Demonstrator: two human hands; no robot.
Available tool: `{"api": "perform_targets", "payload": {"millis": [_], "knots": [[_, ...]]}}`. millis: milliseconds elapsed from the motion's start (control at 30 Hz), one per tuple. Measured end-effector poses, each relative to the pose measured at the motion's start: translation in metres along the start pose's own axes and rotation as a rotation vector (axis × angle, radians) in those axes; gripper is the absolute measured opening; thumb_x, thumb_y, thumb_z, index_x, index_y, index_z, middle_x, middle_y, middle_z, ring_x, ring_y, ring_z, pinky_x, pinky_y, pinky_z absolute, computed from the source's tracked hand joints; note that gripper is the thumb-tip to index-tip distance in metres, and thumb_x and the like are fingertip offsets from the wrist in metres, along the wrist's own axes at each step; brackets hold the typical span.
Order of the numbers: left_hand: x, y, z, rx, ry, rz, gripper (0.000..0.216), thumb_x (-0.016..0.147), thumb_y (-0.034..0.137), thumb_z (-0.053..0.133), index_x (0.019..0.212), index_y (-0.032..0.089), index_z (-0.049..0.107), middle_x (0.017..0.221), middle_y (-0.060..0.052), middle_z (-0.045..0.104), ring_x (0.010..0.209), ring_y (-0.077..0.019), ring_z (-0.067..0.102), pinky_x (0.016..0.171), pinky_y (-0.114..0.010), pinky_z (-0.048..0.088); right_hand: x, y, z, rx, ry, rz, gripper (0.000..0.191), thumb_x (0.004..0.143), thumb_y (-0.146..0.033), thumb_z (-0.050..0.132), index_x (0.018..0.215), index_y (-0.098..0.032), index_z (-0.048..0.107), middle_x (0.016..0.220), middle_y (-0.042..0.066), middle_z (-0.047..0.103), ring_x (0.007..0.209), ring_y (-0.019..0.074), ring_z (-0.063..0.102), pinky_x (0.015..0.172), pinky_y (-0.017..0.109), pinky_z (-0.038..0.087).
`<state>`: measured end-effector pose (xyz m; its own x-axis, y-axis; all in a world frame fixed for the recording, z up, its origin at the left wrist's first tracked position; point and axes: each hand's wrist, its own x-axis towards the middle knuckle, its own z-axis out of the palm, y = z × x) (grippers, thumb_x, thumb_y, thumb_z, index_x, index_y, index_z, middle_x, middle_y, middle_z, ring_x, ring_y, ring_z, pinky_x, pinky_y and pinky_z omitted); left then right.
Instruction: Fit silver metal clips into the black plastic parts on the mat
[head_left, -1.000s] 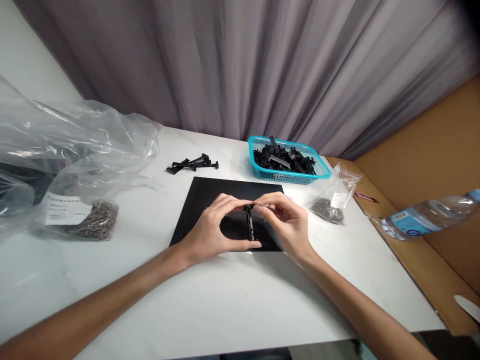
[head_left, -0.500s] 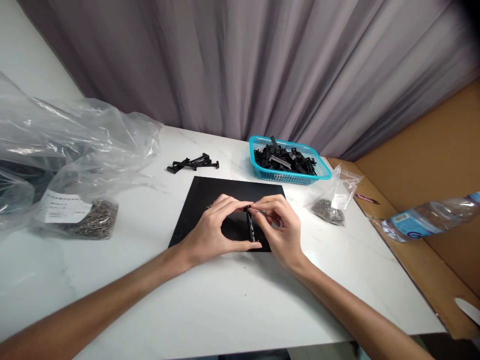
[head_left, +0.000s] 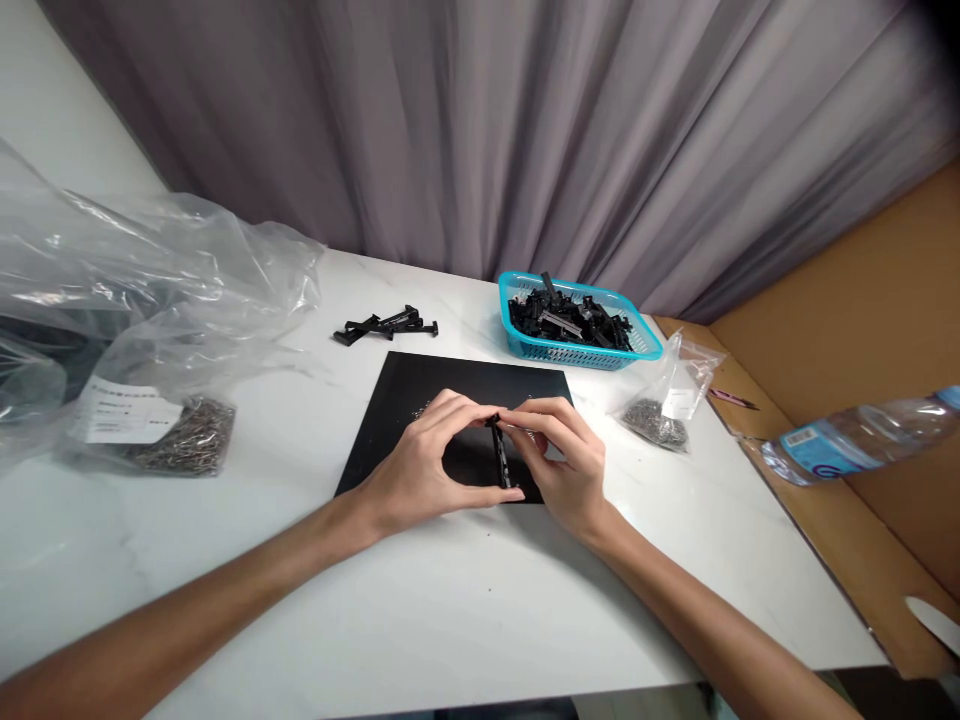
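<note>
The left hand [head_left: 420,458] is gripping a black part [head_left: 502,455] by its ends, mid-dial over the black mat [head_left: 442,375]; the right hand [head_left: 566,460] is touching its twelve-o'clock end (its own curl is hiding the grip; I can't tell). A blue basket [head_left: 574,354] is sitting at one, loose pieces [head_left: 367,327] at eleven, a labelled bag [head_left: 196,435] at nine, a bottle [head_left: 840,448] at three.

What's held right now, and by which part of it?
The left grip holds a slim black part by its ends: thumb near, fingers far. The right grip is at the far end; what, if anything, it pinches cannot be told.
</note>
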<state>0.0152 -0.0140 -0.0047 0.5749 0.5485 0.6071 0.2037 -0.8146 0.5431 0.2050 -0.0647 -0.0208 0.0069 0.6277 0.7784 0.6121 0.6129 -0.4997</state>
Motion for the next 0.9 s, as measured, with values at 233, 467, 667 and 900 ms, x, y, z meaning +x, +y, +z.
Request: {"api": "perform_targets", "payload": {"millis": [233, 467, 667, 900], "knots": [[0.001, 0.003, -0.003, 0.006, -0.03, -0.006, 0.067, 0.072, 0.044, 0.092, 0.127, 0.021, 0.062, 0.104, -0.007, 0.07, 0.097, -0.0249, 0.061, 0.089, -0.042, 0.056, 0.006, 0.002, -0.008, 0.027, -0.093, 0.048, 0.009, 0.1, -0.017, 0.06, 0.101, -0.025, 0.063, 0.098, 0.005, 0.064, 0.074, 0.0154, 0.061, 0.056, 0.029, 0.051], [0.001, 0.004, -0.006, 0.002, -0.046, -0.001, 0.067, 0.072, 0.045, 0.092, 0.127, 0.02, 0.062, 0.102, -0.006, 0.069, 0.097, -0.025, 0.06, 0.09, -0.042, 0.056, 0.011, -0.006, -0.013, 0.104, -0.089, 0.109, 0.008, 0.1, -0.017, 0.059, 0.097, -0.024, 0.062, 0.094, 0.004, 0.065, 0.077, 0.016, 0.061, 0.057, 0.029, 0.048], [0.001, 0.003, -0.005, 0.006, -0.029, 0.016, 0.067, 0.073, 0.044, 0.091, 0.128, 0.021, 0.061, 0.105, -0.007, 0.069, 0.099, -0.025, 0.06, 0.09, -0.043, 0.056, 0.013, -0.008, -0.015, 0.146, -0.118, 0.16, 0.007, 0.1, -0.02, 0.062, 0.095, -0.024, 0.066, 0.096, 0.004, 0.066, 0.081, 0.0172, 0.062, 0.06, 0.03, 0.05], [0.0, 0.001, -0.004, 0.014, -0.023, 0.018, 0.067, 0.073, 0.046, 0.091, 0.128, 0.021, 0.061, 0.107, -0.008, 0.07, 0.1, -0.0257, 0.061, 0.09, -0.043, 0.056, 0.006, -0.004, -0.006, 0.046, -0.06, 0.089, 0.007, 0.1, -0.018, 0.061, 0.098, -0.025, 0.064, 0.095, 0.004, 0.064, 0.075, 0.0158, 0.061, 0.056, 0.029, 0.052]]}}
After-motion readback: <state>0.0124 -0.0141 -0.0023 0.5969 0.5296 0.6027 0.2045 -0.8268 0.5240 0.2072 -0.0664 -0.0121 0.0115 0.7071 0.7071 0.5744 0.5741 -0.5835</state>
